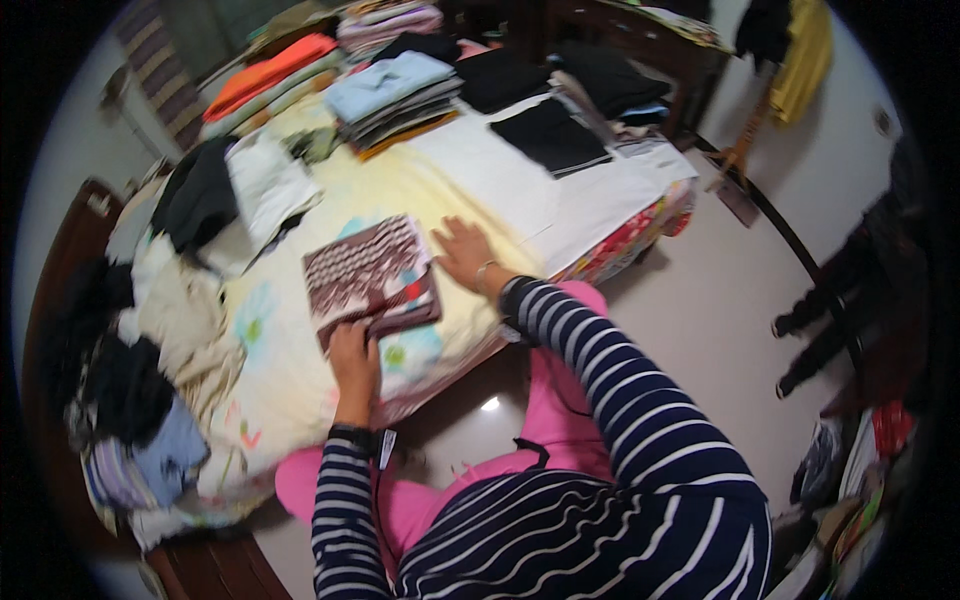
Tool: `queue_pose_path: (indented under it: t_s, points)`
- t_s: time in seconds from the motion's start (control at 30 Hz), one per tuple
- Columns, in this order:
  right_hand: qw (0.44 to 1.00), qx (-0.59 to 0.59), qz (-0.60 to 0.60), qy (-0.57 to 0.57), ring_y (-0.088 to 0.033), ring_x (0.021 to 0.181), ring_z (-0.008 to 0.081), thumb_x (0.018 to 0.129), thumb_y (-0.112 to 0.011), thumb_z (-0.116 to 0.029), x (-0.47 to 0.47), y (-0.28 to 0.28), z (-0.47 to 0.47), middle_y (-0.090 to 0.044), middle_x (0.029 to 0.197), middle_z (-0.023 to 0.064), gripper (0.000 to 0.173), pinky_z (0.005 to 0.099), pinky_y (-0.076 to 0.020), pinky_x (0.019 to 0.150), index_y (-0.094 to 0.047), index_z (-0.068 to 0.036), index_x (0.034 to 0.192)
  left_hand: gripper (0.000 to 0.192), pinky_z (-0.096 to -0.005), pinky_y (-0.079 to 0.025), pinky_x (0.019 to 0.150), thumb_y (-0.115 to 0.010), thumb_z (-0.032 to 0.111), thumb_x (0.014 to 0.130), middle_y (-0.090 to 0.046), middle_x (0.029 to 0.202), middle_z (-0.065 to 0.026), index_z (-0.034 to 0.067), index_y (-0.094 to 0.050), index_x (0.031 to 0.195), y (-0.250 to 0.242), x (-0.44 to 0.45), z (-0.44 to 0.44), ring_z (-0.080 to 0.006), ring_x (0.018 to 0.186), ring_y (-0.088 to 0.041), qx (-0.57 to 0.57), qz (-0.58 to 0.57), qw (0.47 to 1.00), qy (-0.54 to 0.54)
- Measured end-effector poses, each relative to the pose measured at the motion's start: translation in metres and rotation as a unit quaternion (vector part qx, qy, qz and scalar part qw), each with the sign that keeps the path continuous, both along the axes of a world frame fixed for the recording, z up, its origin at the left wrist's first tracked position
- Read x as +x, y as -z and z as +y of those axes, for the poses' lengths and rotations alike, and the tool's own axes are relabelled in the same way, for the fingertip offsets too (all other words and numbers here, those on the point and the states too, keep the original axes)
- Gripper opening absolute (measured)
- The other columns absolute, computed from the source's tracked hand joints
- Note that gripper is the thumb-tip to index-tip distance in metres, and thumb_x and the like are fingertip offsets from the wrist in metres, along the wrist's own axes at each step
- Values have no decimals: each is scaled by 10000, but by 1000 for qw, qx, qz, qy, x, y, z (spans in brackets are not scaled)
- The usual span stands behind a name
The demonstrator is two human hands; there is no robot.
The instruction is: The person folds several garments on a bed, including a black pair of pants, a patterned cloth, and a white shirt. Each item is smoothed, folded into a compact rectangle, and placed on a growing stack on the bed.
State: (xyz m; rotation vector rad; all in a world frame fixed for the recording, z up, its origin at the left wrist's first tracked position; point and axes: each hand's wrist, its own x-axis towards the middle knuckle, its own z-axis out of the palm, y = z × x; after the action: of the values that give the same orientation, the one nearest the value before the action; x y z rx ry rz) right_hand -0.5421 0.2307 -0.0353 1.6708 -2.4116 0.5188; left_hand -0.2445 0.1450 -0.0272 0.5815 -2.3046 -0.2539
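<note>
A folded brown and cream patterned cloth [367, 270] lies on the pale yellow floral bedsheet [450, 330] in front of me. My left hand [355, 360] rests at the cloth's near left corner, its fingertips on the edge; whether it pinches the fabric cannot be told. Just off the cloth's right side, my right hand [466, 251] is over the sheet with its fingers spread and nothing in it.
Folded stacks stand along the far side: light blue shirts [394, 82], an orange garment [270, 75] and black clothes [499, 79]. A folded black garment [553, 135] lies on a white cloth [517, 187]. Loose clothes [184, 315] are heaped at the left. A wooden headboard [64, 262] bounds that side.
</note>
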Motion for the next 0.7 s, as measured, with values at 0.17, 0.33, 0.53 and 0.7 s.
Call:
queue_pose_path:
  t_s: [0.17, 0.33, 0.53, 0.7]
  points:
    - [997, -31, 20, 70, -334, 1405, 355, 913, -578, -418, -25, -1, 49, -386, 1503, 221, 637, 458, -267, 1149, -464, -50, 1421, 274, -444, -457, 817, -659, 93, 824, -572, 961, -149, 61, -659, 1096, 6, 16, 11, -348, 934, -554, 10, 36, 999, -10]
    - [971, -101, -25, 215, -458, 1263, 370, 878, -637, -312, -39, -2, 86, -522, 1327, 229, 439, 442, -396, 1024, -581, -24, 1206, 291, -437, -456, 820, -652, 84, 831, -579, 984, -156, 56, -664, 1120, 9, 29, 25, -348, 941, -555, 29, 40, 998, -41]
    - [968, -87, -149, 182, -623, 926, 393, 865, -617, -286, -77, 5, 108, -661, 961, 204, 268, 470, -489, 825, -631, -33, 951, 293, -432, -455, 852, -651, 95, 830, -585, 1006, -150, 69, -672, 1122, 16, 27, 24, -344, 955, -556, 13, 39, 998, -49]
    - [970, -87, -172, 151, -622, 847, 426, 877, -601, -297, -98, 0, 123, -653, 870, 251, 304, 472, -492, 767, -639, 3, 842, 289, -434, -458, 854, -663, 106, 828, -585, 1018, -150, 86, -678, 1116, 21, 29, 18, -341, 971, -559, 11, 45, 998, -44]
